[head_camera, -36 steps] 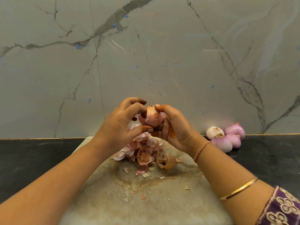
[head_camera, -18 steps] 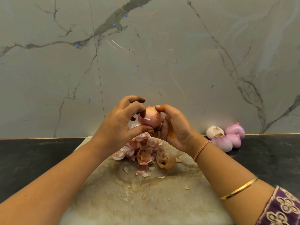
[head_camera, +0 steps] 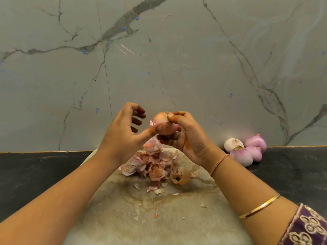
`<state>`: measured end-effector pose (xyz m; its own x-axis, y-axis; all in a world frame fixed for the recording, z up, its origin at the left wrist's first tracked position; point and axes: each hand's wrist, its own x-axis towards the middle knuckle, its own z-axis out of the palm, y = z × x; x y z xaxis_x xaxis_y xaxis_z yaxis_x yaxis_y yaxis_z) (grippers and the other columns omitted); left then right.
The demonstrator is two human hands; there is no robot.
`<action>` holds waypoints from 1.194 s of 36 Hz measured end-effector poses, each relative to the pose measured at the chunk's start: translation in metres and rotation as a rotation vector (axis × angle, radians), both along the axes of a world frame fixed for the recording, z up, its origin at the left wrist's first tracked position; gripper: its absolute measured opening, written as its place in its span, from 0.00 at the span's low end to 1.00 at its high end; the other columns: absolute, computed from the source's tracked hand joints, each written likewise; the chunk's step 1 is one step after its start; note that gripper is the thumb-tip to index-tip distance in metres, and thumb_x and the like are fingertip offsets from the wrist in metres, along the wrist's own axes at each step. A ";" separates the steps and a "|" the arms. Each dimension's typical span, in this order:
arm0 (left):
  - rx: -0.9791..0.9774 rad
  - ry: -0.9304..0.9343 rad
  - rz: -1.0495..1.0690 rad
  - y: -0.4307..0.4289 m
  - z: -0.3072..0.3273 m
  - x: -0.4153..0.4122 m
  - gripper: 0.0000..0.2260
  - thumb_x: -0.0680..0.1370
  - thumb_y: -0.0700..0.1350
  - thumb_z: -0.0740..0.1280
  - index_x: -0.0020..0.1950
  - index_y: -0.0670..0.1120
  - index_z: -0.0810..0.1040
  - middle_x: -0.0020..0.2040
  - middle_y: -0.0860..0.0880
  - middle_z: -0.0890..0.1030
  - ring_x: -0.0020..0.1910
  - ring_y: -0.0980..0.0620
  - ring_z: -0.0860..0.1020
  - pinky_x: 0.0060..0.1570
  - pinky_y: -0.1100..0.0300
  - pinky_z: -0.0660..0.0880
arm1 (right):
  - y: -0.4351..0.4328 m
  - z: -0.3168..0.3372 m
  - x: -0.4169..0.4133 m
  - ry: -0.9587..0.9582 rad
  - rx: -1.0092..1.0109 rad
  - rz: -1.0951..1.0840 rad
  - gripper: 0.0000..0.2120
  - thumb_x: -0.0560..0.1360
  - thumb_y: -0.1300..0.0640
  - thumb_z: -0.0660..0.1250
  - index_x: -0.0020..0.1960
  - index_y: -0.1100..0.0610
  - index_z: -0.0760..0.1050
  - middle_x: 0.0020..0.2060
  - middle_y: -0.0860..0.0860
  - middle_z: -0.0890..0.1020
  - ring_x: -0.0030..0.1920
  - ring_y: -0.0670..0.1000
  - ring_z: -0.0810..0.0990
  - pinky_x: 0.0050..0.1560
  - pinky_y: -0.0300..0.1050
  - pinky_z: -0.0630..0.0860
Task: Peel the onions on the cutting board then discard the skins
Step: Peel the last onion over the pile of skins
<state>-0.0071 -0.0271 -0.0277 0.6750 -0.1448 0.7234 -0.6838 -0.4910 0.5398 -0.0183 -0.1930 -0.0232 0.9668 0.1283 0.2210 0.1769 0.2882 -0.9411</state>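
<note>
Right hand (head_camera: 191, 138) grips onion (head_camera: 163, 123); left hand (head_camera: 122, 135) thumb touching it.

Soft, even light is spread throughout; only faint shadows are cast. Mild wide-angle bending is seen at the edges.

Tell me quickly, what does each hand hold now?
Left hand: open, thumb touching the onion.
Right hand: gripping the onion.
</note>
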 end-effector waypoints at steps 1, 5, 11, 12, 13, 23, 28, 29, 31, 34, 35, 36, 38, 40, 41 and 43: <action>-0.018 0.035 -0.003 0.000 0.000 0.000 0.29 0.63 0.70 0.66 0.55 0.55 0.66 0.48 0.59 0.75 0.46 0.60 0.76 0.41 0.67 0.72 | -0.001 0.000 -0.001 -0.007 -0.005 -0.003 0.12 0.79 0.58 0.62 0.60 0.58 0.66 0.56 0.64 0.76 0.38 0.57 0.83 0.44 0.49 0.82; -0.073 0.106 -0.030 -0.003 -0.001 -0.002 0.17 0.73 0.53 0.70 0.56 0.53 0.66 0.41 0.50 0.78 0.37 0.56 0.76 0.34 0.69 0.71 | 0.001 -0.001 0.000 -0.057 -0.081 -0.025 0.18 0.79 0.58 0.65 0.66 0.55 0.63 0.55 0.63 0.77 0.43 0.59 0.85 0.47 0.51 0.83; -0.174 0.156 -0.094 -0.006 0.000 0.000 0.13 0.76 0.40 0.66 0.52 0.54 0.66 0.39 0.46 0.79 0.30 0.61 0.72 0.30 0.71 0.70 | 0.001 0.000 0.001 -0.124 -0.185 -0.120 0.21 0.76 0.55 0.68 0.65 0.53 0.64 0.58 0.60 0.78 0.51 0.57 0.83 0.50 0.50 0.82; -0.185 0.166 -0.103 -0.006 0.000 0.000 0.13 0.76 0.39 0.66 0.51 0.55 0.66 0.38 0.46 0.79 0.30 0.61 0.72 0.30 0.71 0.70 | 0.001 0.000 0.001 -0.133 -0.203 -0.137 0.21 0.76 0.54 0.68 0.65 0.53 0.64 0.58 0.59 0.78 0.53 0.55 0.81 0.51 0.49 0.81; -0.195 0.173 -0.112 -0.006 -0.001 0.000 0.13 0.76 0.39 0.66 0.51 0.55 0.66 0.38 0.46 0.79 0.30 0.61 0.72 0.30 0.70 0.70 | 0.001 0.000 0.001 -0.139 -0.215 -0.151 0.21 0.76 0.54 0.68 0.65 0.53 0.65 0.58 0.58 0.78 0.54 0.54 0.79 0.52 0.49 0.79; -0.197 0.211 -0.019 -0.003 -0.001 0.005 0.13 0.75 0.37 0.65 0.53 0.51 0.68 0.38 0.48 0.78 0.32 0.60 0.72 0.35 0.69 0.71 | -0.001 0.000 0.004 -0.079 -0.061 -0.134 0.13 0.77 0.56 0.67 0.60 0.56 0.70 0.51 0.54 0.78 0.50 0.53 0.78 0.47 0.44 0.76; -0.305 0.310 -0.035 -0.002 0.002 0.005 0.04 0.79 0.43 0.63 0.44 0.47 0.75 0.36 0.49 0.78 0.33 0.61 0.76 0.39 0.58 0.73 | -0.001 -0.001 0.005 -0.094 -0.116 -0.155 0.14 0.76 0.58 0.68 0.60 0.56 0.71 0.57 0.57 0.77 0.53 0.54 0.78 0.47 0.42 0.77; -0.298 0.326 -0.047 -0.003 0.002 0.005 0.07 0.79 0.46 0.63 0.43 0.46 0.76 0.36 0.50 0.78 0.33 0.60 0.76 0.39 0.58 0.73 | 0.000 -0.001 0.005 -0.098 -0.131 -0.156 0.14 0.76 0.58 0.68 0.60 0.56 0.71 0.58 0.57 0.77 0.53 0.54 0.78 0.48 0.42 0.77; -0.237 0.349 -0.065 -0.005 0.001 0.004 0.11 0.79 0.49 0.62 0.41 0.45 0.76 0.35 0.50 0.78 0.36 0.54 0.75 0.40 0.56 0.73 | 0.001 -0.002 0.005 -0.100 -0.145 -0.147 0.15 0.75 0.59 0.69 0.60 0.57 0.71 0.58 0.58 0.77 0.55 0.55 0.78 0.51 0.44 0.78; -0.168 0.319 -0.063 -0.006 -0.001 0.003 0.10 0.81 0.44 0.60 0.40 0.46 0.74 0.35 0.50 0.77 0.38 0.51 0.74 0.41 0.53 0.73 | 0.002 -0.001 0.004 -0.091 -0.121 -0.124 0.14 0.75 0.60 0.69 0.60 0.58 0.72 0.58 0.59 0.78 0.53 0.54 0.79 0.47 0.41 0.78; -0.155 0.304 -0.055 -0.006 -0.001 0.002 0.10 0.81 0.43 0.60 0.40 0.46 0.74 0.35 0.50 0.77 0.38 0.50 0.74 0.42 0.51 0.73 | 0.002 -0.001 0.003 -0.083 -0.107 -0.120 0.15 0.76 0.60 0.69 0.61 0.59 0.72 0.58 0.60 0.78 0.52 0.54 0.79 0.45 0.40 0.78; -0.147 0.290 -0.043 -0.006 -0.001 0.003 0.10 0.81 0.43 0.60 0.40 0.46 0.74 0.35 0.50 0.77 0.39 0.50 0.74 0.43 0.50 0.74 | 0.002 0.000 0.003 -0.074 -0.091 -0.116 0.15 0.76 0.60 0.68 0.61 0.60 0.72 0.58 0.60 0.78 0.52 0.54 0.79 0.43 0.39 0.78; -0.131 0.268 -0.005 -0.005 0.000 0.003 0.09 0.80 0.43 0.61 0.40 0.46 0.74 0.35 0.50 0.78 0.39 0.48 0.76 0.43 0.49 0.74 | 0.002 0.001 0.003 -0.050 -0.055 -0.105 0.14 0.76 0.60 0.68 0.61 0.60 0.72 0.55 0.59 0.79 0.50 0.54 0.80 0.44 0.40 0.79; -0.107 0.258 0.051 -0.004 -0.002 0.006 0.08 0.80 0.44 0.61 0.42 0.44 0.75 0.37 0.47 0.79 0.41 0.44 0.77 0.45 0.48 0.75 | 0.001 0.002 0.002 -0.027 -0.009 -0.079 0.10 0.77 0.60 0.67 0.57 0.59 0.73 0.50 0.57 0.80 0.47 0.53 0.80 0.46 0.42 0.78; -0.088 0.257 0.085 -0.003 -0.003 0.008 0.08 0.80 0.44 0.61 0.42 0.43 0.75 0.39 0.45 0.80 0.43 0.42 0.77 0.45 0.47 0.74 | 0.001 0.003 0.002 -0.016 0.020 -0.065 0.08 0.77 0.60 0.66 0.55 0.59 0.74 0.48 0.56 0.80 0.46 0.52 0.79 0.46 0.43 0.77; -0.033 0.252 0.163 0.000 -0.006 0.013 0.08 0.79 0.46 0.63 0.43 0.43 0.75 0.41 0.43 0.81 0.41 0.42 0.76 0.41 0.50 0.73 | 0.000 0.005 0.001 0.008 0.085 -0.046 0.08 0.77 0.59 0.65 0.55 0.60 0.73 0.47 0.56 0.79 0.44 0.53 0.79 0.44 0.42 0.77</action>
<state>0.0063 -0.0268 -0.0335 0.8466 0.0009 0.5323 -0.4395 -0.5630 0.6999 -0.0174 -0.1925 -0.0187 0.9730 0.0643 0.2216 0.1847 0.3589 -0.9149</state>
